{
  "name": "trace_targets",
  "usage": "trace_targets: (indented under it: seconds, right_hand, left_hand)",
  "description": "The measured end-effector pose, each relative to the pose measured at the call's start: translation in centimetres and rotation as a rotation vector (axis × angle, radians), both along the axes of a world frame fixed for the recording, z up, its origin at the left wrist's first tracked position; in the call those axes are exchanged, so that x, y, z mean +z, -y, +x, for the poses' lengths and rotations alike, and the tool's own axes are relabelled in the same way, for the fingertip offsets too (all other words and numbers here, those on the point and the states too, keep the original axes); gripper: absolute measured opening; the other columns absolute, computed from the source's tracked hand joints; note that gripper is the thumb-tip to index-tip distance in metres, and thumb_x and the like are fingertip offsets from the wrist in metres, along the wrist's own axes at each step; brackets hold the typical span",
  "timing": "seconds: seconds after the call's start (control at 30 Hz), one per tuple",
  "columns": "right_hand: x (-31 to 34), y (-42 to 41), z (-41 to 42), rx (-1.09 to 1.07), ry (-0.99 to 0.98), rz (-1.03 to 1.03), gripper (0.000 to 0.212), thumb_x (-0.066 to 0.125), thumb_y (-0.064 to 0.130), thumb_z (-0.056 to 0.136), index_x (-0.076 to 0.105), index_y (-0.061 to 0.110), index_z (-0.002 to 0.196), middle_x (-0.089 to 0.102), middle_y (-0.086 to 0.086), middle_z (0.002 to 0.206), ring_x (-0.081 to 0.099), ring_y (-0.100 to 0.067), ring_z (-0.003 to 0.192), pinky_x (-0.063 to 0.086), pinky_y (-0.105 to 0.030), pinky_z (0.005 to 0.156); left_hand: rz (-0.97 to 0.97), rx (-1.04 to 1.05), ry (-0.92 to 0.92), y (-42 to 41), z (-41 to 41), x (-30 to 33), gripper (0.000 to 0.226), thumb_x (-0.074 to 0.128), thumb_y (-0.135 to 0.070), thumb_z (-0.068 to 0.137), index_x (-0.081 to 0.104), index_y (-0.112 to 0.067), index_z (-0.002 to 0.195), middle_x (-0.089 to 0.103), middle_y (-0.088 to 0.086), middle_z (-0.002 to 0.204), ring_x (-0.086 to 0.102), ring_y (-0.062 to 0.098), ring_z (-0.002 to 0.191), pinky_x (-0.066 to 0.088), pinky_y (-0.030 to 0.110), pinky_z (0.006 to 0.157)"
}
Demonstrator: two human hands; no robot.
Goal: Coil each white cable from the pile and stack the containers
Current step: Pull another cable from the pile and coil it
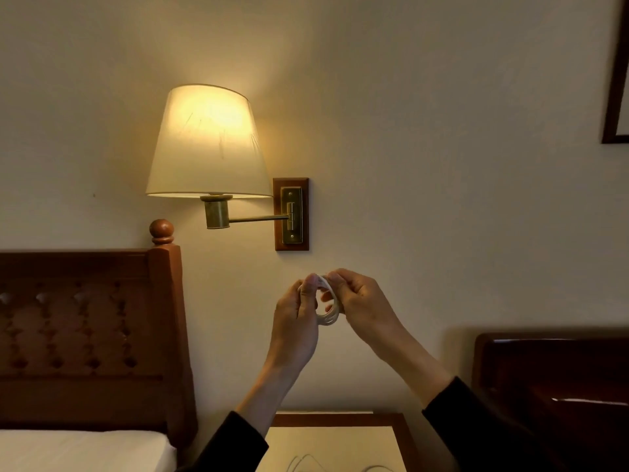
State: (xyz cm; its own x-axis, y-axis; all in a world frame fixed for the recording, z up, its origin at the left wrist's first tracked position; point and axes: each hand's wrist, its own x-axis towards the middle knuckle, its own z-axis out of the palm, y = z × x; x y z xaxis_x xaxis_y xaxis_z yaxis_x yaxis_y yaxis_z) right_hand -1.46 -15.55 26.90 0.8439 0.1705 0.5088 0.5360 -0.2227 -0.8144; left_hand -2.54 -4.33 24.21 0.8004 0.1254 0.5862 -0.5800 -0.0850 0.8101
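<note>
Fingers [311, 284] of both hands pinched round one smooth white cable coil [327, 306], raised before cream wall [442, 165]

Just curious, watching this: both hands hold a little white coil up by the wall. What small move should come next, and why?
Probably lower the coil to the nightstand and set it down. The cable looks fully wound into loops, pinched between the left hand and the right hand, with no loose tail that I can see. More loose cable lies on the nightstand, so that likely comes next.
</note>
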Motion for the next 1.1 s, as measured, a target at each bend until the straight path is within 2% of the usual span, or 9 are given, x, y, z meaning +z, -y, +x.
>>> trace_targets:
  seconds: [0.13,0.27,0.43,0.6,0.73,0.8,0.9,1.0,1.1]
  right_hand:
    - [-0.7,1.4,-0.3,-0.135,0.121,-0.207,0.022,0.054,0.025,0.099,0.072,0.012,0.099,0.069,0.0,0.082,0.066,-0.016,0.075,0.058,-0.026,0.073]
    - [-1.5,2.2,-0.8,-0.201,0.139,-0.341,0.015,0.065,0.025,0.092,0.073,0.013,0.096,0.067,0.006,0.078,0.063,-0.005,0.067,0.048,-0.011,0.063]
    - [0.4,2.5,-1.9,0.013,-0.275,0.077,0.014,0.066,0.016,0.09,0.072,0.003,0.092,0.073,-0.011,0.077,0.072,-0.016,0.064,0.059,-0.023,0.063]
    - [0.9,1.8,-2.5,0.138,-0.39,0.426,0.015,0.061,0.009,0.092,0.069,-0.001,0.099,0.075,-0.015,0.089,0.075,-0.024,0.08,0.061,-0.028,0.072]
    - [-0.9,0.7,-2.2,0.016,-0.173,0.337,0.012,0.069,0.011,0.086,0.073,0.004,0.095,0.074,-0.011,0.088,0.074,-0.018,0.079,0.06,-0.03,0.078]
    - [-2.1,0.6,-1.7,-0.166,0.094,0.124,0.012,0.076,0.016,0.081,0.076,0.008,0.09,0.071,0.0,0.082,0.071,-0.01,0.07,0.059,-0.023,0.069]
    - [-3.4,0.6,-1.0,-0.39,0.41,-0.141,0.013,0.081,0.029,0.075,0.075,0.018,0.081,0.06,0.013,0.078,0.055,-0.005,0.062,0.042,-0.013,0.054]
    - [-4.2,0.4,-0.1,-0.463,0.455,-0.22,0.02,0.081,0.033,0.078,0.063,0.023,0.078,0.054,0.015,0.08,0.052,-0.005,0.07,0.041,-0.014,0.059]
    - [-4.3,0.2,0.2,-0.34,0.379,-0.058,0.028,0.077,0.019,0.08,0.051,0.026,0.086,0.057,0.017,0.089,0.059,-0.001,0.087,0.048,-0.009,0.067]
  left_hand:
    - [0.011,0.098,0.034,-0.6,0.4,-0.2,0.04,0.036,-0.04,0.1,0.065,-0.016,0.089,0.056,-0.019,0.06,0.048,-0.003,0.059,0.037,0.01,0.056]
    - [0.035,0.125,0.03,-0.8,1.1,-0.8,0.041,0.037,-0.042,0.1,0.059,-0.015,0.078,0.052,-0.015,0.057,0.044,0.001,0.055,0.035,0.011,0.054]
    - [0.062,0.157,0.035,-0.8,1.7,-1.6,0.042,0.036,-0.048,0.099,0.062,-0.019,0.083,0.056,-0.01,0.068,0.048,0.004,0.062,0.038,0.016,0.058]
    - [0.05,0.132,-0.011,-0.4,1.8,-1.6,0.041,0.035,-0.049,0.098,0.067,-0.022,0.095,0.063,-0.007,0.08,0.056,0.006,0.075,0.046,0.025,0.069]
    - [0.011,0.116,-0.033,-0.4,1.6,-1.5,0.043,0.034,-0.052,0.097,0.069,-0.026,0.101,0.069,-0.008,0.092,0.062,0.009,0.09,0.053,0.037,0.08]
    - [-0.022,0.104,-0.044,-0.4,1.3,-1.4,0.042,0.034,-0.047,0.099,0.07,-0.024,0.098,0.068,-0.014,0.081,0.059,-0.003,0.077,0.05,0.031,0.076]
    - [-0.085,0.065,-0.067,-0.2,0.6,-1.5,0.042,0.033,-0.04,0.101,0.069,-0.018,0.095,0.063,-0.018,0.068,0.054,-0.006,0.069,0.045,0.023,0.072]
    - [-0.147,0.017,-0.097,0.1,0.3,-1.7,0.044,0.034,-0.04,0.1,0.069,-0.013,0.095,0.06,0.006,0.082,0.053,0.007,0.074,0.048,0.011,0.06]
    - [-0.15,-0.026,-0.101,0.5,0.0,-1.5,0.046,0.035,-0.043,0.098,0.069,-0.012,0.092,0.053,0.017,0.079,0.053,0.01,0.07,0.048,0.011,0.057]
